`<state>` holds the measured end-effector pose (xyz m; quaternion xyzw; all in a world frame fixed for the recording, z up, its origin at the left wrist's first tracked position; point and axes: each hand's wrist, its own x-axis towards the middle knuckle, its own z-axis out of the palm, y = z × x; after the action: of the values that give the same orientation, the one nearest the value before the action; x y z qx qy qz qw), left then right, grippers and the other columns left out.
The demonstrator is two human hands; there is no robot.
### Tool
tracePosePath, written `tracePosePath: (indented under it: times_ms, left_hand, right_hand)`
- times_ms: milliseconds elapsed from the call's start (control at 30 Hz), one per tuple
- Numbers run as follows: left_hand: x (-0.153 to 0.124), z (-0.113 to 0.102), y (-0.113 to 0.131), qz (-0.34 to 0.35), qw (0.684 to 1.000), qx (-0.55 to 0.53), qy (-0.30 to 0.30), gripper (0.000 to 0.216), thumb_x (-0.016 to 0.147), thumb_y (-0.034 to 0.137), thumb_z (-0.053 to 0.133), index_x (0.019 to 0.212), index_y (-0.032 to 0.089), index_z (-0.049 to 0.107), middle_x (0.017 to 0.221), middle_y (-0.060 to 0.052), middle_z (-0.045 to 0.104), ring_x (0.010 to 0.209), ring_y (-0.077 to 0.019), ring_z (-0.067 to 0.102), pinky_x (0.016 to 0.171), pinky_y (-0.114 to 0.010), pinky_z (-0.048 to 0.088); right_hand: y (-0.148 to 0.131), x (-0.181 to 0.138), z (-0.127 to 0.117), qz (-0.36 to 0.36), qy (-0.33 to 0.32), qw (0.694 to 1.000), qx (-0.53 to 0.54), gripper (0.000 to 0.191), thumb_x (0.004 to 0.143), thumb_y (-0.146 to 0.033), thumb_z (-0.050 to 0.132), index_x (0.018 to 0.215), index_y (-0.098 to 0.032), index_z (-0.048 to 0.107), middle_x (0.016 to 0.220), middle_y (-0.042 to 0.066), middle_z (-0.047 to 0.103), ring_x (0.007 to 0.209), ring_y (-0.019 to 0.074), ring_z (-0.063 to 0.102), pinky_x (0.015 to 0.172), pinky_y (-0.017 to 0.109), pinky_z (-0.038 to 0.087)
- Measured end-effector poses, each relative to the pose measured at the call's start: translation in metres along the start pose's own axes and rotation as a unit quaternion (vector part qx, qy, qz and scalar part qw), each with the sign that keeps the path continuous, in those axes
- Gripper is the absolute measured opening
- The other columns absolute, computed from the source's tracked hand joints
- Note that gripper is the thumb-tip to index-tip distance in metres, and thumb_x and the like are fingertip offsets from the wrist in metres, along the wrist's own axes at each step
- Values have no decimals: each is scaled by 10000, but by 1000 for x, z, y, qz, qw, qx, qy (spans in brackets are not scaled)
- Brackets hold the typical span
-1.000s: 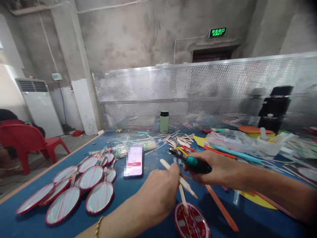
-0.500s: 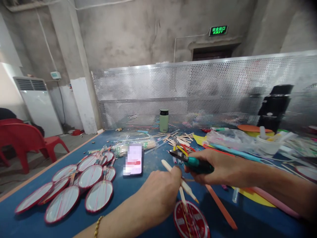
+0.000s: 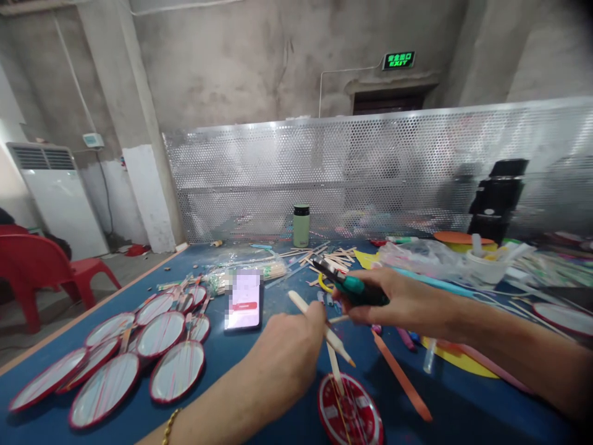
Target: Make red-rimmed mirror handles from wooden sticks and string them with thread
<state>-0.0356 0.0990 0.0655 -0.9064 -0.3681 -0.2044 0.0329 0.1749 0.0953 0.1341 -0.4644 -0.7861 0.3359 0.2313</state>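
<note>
My left hand (image 3: 290, 349) is closed around a pale, thick marker-like stick (image 3: 340, 347) with a pointed orange tip. Below those fingers a flat wooden stick (image 3: 332, 364) runs down to a red round disc (image 3: 351, 411) with thin strings across it; whether my fingers also grip this stick is hidden. My right hand (image 3: 393, 300) grips pliers (image 3: 354, 287) with black and teal handles, their dark jaws pointing up and left. A short pale stick end (image 3: 339, 319) shows between the two hands.
Several red-rimmed round discs (image 3: 176, 371) on sticks lie at left, beside a phone (image 3: 244, 300). Behind are loose wooden sticks (image 3: 340, 256) and a green bottle (image 3: 301, 225). An orange strip (image 3: 403, 377), plastic bags (image 3: 417, 256) and a white cup (image 3: 488, 266) lie at right.
The view has turned slightly to the right. The pliers' jaws have risen and tilt upward more. A pale stick end now shows between the hands. My left hand keeps its hold.
</note>
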Motion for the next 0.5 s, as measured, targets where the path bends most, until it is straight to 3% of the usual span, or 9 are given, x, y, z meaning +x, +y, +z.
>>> tracePosePath:
  times_ms: [100, 167, 333, 500]
  left_hand:
    - [3, -8, -5, -52, 997, 15, 52, 249, 847, 31, 337, 997, 154, 493, 646, -66, 689, 534, -204, 645, 451, -282, 279]
    - [4, -12, -9, -85, 992, 26, 94, 217, 900, 70, 301, 984, 169, 476, 639, -55, 681, 547, -210, 656, 468, -279, 320]
    - [5, -12, -17, -126, 972, 65, 186, 191, 944, 133, 282, 982, 187, 461, 553, -13, 641, 513, -219, 662, 465, -277, 346]
    - [3, -7, -19, -115, 957, 106, 245, 194, 959, 136, 284, 985, 186, 471, 513, 4, 615, 456, -211, 646, 431, -270, 334]
  right_hand:
    - [5, -4, 2, 7, 64, 998, 23, 148, 764, -221, 620, 903, -170, 620, 923, 37, 664, 875, 185, 583, 781, 285, 435]
    - [6, -8, 5, 24, 80, 996, 31, 166, 756, -168, 573, 915, -171, 618, 952, 42, 666, 901, 190, 588, 775, 288, 430]
    - [0, -12, 17, 51, 65, 996, 38, 255, 707, -116, 514, 934, -179, 610, 923, 28, 653, 862, 174, 579, 710, 277, 415]
    - [-3, -10, 32, 69, 52, 994, 59, 279, 682, -129, 513, 940, -183, 602, 896, 25, 644, 831, 172, 574, 696, 289, 412]
